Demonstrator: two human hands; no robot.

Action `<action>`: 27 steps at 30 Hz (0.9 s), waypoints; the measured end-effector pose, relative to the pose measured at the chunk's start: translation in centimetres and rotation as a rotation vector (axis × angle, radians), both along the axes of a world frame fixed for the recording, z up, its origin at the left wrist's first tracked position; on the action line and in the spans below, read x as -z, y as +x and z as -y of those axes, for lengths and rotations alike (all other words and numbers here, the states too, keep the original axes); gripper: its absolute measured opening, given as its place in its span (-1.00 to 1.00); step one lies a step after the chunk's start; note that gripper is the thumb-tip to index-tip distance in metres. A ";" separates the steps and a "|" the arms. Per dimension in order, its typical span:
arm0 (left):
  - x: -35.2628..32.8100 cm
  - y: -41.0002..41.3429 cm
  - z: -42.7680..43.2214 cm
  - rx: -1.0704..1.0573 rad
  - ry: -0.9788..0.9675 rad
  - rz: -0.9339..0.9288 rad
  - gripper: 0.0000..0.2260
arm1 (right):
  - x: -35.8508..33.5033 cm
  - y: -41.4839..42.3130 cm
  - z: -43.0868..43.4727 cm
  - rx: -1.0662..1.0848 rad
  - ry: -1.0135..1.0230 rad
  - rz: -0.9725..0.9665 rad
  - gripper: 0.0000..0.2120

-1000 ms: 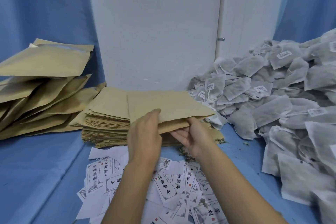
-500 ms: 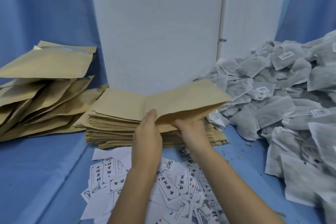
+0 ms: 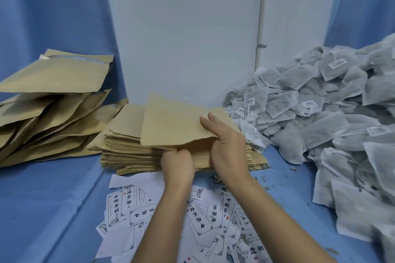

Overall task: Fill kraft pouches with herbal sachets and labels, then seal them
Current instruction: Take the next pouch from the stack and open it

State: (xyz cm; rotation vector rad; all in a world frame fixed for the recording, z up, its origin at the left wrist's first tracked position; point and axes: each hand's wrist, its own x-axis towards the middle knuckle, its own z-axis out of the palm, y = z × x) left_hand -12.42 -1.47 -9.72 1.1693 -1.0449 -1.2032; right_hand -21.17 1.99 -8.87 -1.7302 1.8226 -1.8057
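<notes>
Kraft pouch [image 3: 171, 126]: tilted up over the pouch stack [image 3: 128, 147], middle of the bench [image 3: 53, 198].
Left hand [image 3: 178, 163]: curled, pinches its near edge.
Right hand [image 3: 227, 147]: pinches the same edge, fingers on top.

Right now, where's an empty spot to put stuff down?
The blue table is barest at its left front, bordered by the filled pouches, the flat pouch stack and the labels. A narrower strip lies between labels and sachet heap, littered with herb crumbs. The heap crowds the right. The left hand and right hand hold a pouch over the stack.
</notes>
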 end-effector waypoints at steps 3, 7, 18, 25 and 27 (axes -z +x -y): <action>0.5 0.1 0.4 0.024 0.074 0.016 -0.79 | 0.7 0.4 -0.1 0.000 -0.010 -0.096 -0.30; -0.2 0.0 0.2 0.050 0.061 -0.240 -0.72 | 0.6 0.4 0.1 0.070 0.132 -0.236 -0.32; 0.1 0.2 0.0 0.112 0.164 -0.286 -0.84 | 0.5 0.5 -0.3 0.173 0.090 -0.191 -0.38; -0.7 1.8 0.3 0.001 0.120 -0.411 -0.92 | 0.1 -0.9 -0.1 0.294 0.221 -0.152 -0.49; -0.9 1.8 0.3 -0.013 0.056 -0.409 -0.82 | 0.1 -1.0 -0.3 0.280 0.225 -0.240 -0.42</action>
